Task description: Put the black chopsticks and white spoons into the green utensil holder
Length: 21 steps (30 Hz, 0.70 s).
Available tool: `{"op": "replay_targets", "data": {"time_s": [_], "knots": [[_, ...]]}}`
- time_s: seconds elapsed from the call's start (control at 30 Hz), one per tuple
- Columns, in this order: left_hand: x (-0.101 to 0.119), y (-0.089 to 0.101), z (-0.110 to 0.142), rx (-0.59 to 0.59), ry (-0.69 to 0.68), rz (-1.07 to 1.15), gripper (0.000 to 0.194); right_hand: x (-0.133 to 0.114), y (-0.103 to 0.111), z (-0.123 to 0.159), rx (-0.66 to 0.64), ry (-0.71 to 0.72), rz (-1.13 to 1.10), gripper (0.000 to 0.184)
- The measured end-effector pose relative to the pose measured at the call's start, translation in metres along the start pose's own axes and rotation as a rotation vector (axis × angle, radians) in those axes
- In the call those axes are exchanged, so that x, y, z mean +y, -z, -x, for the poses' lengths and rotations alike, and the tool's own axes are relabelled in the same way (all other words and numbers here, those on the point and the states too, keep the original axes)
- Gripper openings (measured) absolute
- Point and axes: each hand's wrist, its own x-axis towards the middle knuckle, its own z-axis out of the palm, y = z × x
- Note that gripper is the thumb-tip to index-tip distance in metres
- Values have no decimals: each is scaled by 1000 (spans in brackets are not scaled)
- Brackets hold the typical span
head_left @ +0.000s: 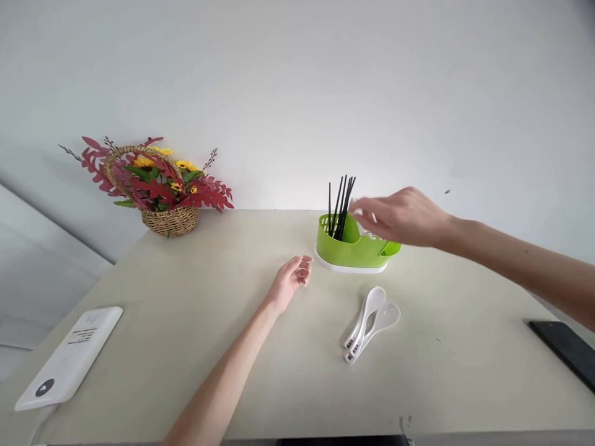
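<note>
My right hand [395, 217] is over the right part of a green utensil holder [353, 251], its fingers pinched on a white spoon [365, 232] that they mostly hide. Black chopsticks [343, 207] stand upright in the holder's left compartment. Beside the holder's front left, my left hand [290, 282] hovers near the table with loosely curled fingers and nothing in them. In front of the holder, a small pile of white soup spoons [385, 316] lies on the table, handles toward me.
The holder stands on a white base tray [344, 268]. A wicker basket [170, 222] of artificial flowers is at the back left by the wall. A white device [69, 359] with a cable lies at the left, and a black phone [564, 347] at the right edge of the table [195, 310].
</note>
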Motion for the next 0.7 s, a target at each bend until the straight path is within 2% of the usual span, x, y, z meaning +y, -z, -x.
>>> {"op": "replay_targets", "data": {"time_s": [0.17,0.4,0.5,0.7], "knots": [[1,-1,1,15,-4,-10,39,-21,-3,44,-178,208,59,37],[1,0,1,20,-11,-14,40,-22,-12,84,-429,206,92,47],[0,1,0,27,-8,-14,40,-15,-19,98,-549,130,52,41],[0,1,-1,33,-4,-12,39,-6,-39,128,-735,-176,-39,36]]}}
